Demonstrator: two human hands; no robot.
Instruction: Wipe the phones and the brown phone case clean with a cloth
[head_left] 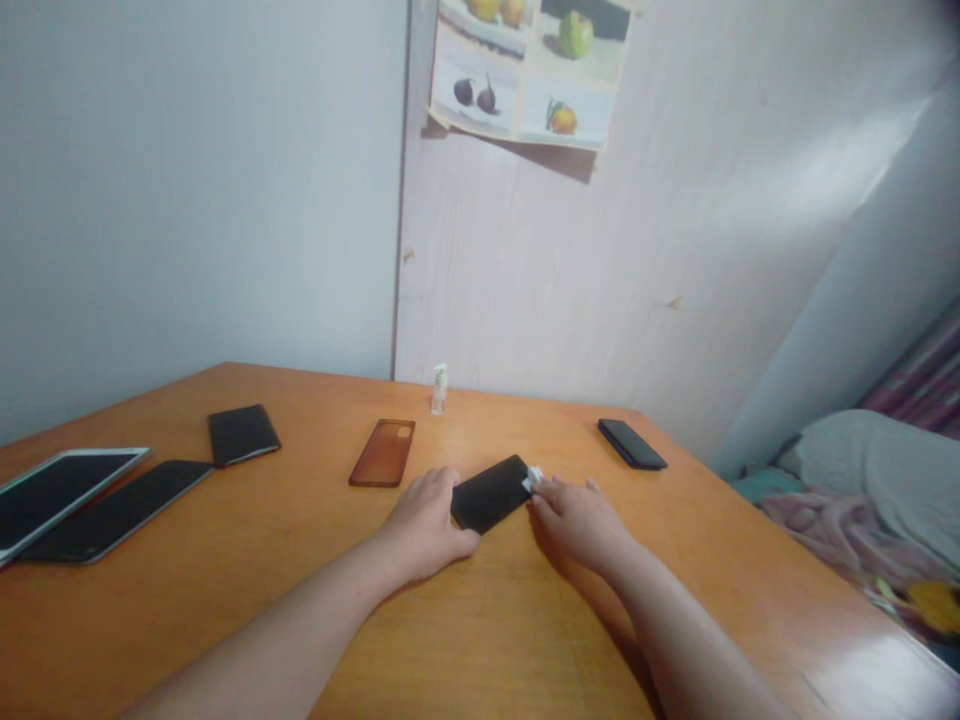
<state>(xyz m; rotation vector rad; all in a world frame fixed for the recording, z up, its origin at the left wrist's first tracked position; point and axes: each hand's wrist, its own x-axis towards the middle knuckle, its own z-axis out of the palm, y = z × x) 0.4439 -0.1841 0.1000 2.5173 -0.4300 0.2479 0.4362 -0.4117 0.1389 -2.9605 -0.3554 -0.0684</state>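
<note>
Two arms (307, 610); left hand (427, 520) holds one phone (491, 494); right hand (583, 518), one tissue (532, 479).

bare left forearm (300, 630) down at 7 o'clock, bare right forearm (690, 630) at 5 o'clock, both smooth-looking and tapering wristward, left hand (427, 528) and right hand (583, 520) bare too, kinda rounded outlines

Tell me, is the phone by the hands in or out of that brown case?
Out: the left hand holds the phone, and the brown case lies apart on the table.
</note>
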